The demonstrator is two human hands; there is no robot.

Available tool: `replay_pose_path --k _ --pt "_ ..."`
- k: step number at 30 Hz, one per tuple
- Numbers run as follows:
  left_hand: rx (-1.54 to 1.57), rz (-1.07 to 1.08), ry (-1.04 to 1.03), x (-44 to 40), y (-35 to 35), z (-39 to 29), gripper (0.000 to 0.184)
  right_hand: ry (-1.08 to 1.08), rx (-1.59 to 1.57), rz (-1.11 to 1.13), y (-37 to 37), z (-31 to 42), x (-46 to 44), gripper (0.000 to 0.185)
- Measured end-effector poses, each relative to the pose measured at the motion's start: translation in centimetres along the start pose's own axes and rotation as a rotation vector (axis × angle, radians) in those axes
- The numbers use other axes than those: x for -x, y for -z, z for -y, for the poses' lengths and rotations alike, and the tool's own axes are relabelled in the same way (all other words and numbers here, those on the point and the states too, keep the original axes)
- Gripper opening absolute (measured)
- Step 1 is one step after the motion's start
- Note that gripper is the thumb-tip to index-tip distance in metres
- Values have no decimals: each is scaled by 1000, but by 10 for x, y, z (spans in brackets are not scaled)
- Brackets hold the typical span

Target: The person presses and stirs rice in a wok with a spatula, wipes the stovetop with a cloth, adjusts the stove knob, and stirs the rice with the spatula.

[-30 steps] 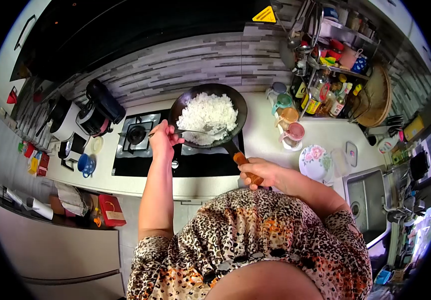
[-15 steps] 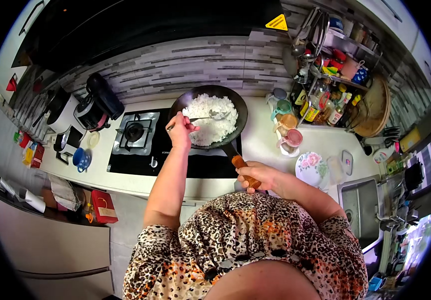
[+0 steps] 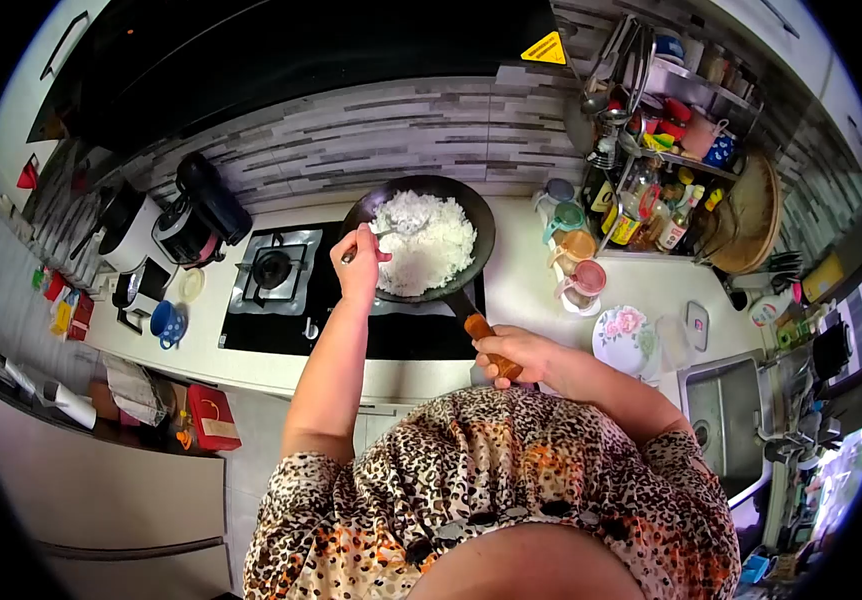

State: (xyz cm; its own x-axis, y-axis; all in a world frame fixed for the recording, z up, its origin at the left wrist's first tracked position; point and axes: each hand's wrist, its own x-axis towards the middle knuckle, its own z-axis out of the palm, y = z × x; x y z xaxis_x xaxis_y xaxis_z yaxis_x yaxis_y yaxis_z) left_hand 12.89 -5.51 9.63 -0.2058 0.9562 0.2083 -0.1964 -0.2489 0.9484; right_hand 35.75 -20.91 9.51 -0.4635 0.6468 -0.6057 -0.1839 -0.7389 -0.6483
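White rice (image 3: 429, 250) lies in a dark pan (image 3: 483, 215) on the right side of the black gas stove (image 3: 251, 335). My left hand (image 3: 359, 262), at the pan's left rim, is closed around the handle of a metal spoon (image 3: 387, 233), whose bowl rests in the rice near the upper left. The wooden pan handle (image 3: 478, 326) slants toward me, and my right hand (image 3: 511, 354) is wrapped round its lower end.
Lidded jars (image 3: 579, 245) stand right of the pan, before a rack of bottles (image 3: 641, 200). A flowered plate (image 3: 626, 338) sits near the sink (image 3: 726, 420). Left of the stove are a blue cup (image 3: 167, 323), a second burner (image 3: 272, 268) and a rice cooker (image 3: 183, 235).
The spoon has moved from the lower right of the rice, through its upper right, to its upper left. My left hand shifted up and right, then slightly left. My right hand stays on the handle.
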Motion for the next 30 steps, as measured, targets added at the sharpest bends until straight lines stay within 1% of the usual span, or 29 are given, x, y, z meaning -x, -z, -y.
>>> replay_pose_path --k 2,3,5,6,7,9,10,11,14,15,17,18,19,22,23,25,28,29,30 --pt "-119 62 -19 -3 -6 -15 35 8 10 2 -3 1 4 18" --pt "-165 45 32 -6 -11 -23 35 14 12 0 -4 2 5 18" --pt "-192 79 23 -4 -21 -50 33 22 12 -6 -2 1 3 18" --pt "-166 86 -12 -5 -23 -49 33 17 15 1 -1 1 2 18" --pt "-167 83 -7 -8 -21 -37 33 12 21 9 0 1 1 18" --pt "-49 117 10 -22 -14 -3 33 12 6 7 -2 2 3 17" --pt "14 90 36 -17 -12 -6 33 12 24 -1 -2 1 4 16" --pt "1 58 75 -17 -10 -10 33 17 41 -11 -2 2 3 15" --pt "-50 46 77 -6 -9 -38 35 33 10 12 2 -1 1 14" --pt "-54 50 86 -3 -11 -34 35 28 1 10 3 -1 0 14" --pt "71 79 71 6 -12 -22 35 22 43 41 4 -1 -1 14" --pt "58 85 136 6 -10 -5 36 27 27 33 3 -1 0 15" --pt "77 98 180 9 -9 -13 36 30 33 36 1 0 1 15" --pt "31 44 168 6 -11 -40 36 28 37 3 0 -1 1 15" --pt "29 59 154 8 -10 -48 36 24 34 10 2 0 0 15" --pt "101 72 128 10 -8 -43 35 10 33 19 3 -1 0 15" --pt "183 102 237 2 1 0 31 15 26 42 3 -2 0 15" --pt "219 53 271 0 4 -4 32 24 26 38 3 -4 -1 16" --pt "213 43 254 -4 9 -9 33 35 21 33 3 -3 -1 16"
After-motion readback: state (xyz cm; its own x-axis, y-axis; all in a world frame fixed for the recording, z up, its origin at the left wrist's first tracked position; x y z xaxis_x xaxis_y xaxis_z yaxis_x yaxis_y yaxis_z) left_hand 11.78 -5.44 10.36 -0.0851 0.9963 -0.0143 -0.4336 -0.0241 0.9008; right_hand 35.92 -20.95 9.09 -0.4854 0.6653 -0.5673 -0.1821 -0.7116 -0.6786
